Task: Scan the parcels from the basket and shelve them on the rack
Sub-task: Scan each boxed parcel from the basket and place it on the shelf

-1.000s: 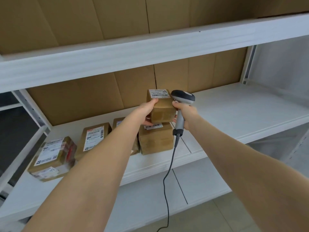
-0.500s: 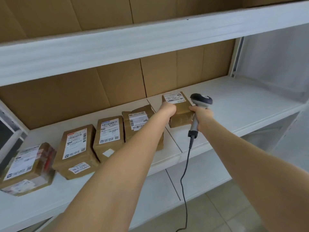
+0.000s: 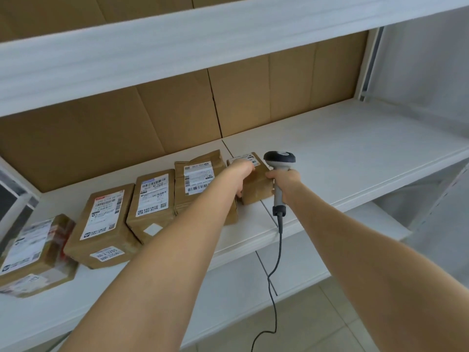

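A small brown parcel (image 3: 256, 185) with a white label stands on the white rack shelf (image 3: 342, 158), at the right end of a row of parcels. My left hand (image 3: 241, 174) grips its top left side, fingers curled over the label. My right hand (image 3: 285, 179) holds the grey barcode scanner (image 3: 279, 161) by its handle, with the fingertips touching the parcel's right side. The scanner's black cable (image 3: 276, 262) hangs down past the shelf edge.
Several labelled brown parcels sit in a row to the left: one (image 3: 200, 181), another (image 3: 152, 199), a larger one (image 3: 101, 224), and a taped one (image 3: 33, 255) at the far left. Cardboard backing (image 3: 177, 115) lines the rear. An upper shelf (image 3: 203, 39) overhangs; a lower shelf (image 3: 291, 270) lies beneath.
The small parcel came down from above another parcel and now stands on the shelf at the right end of the row. Both hands followed it down and right.
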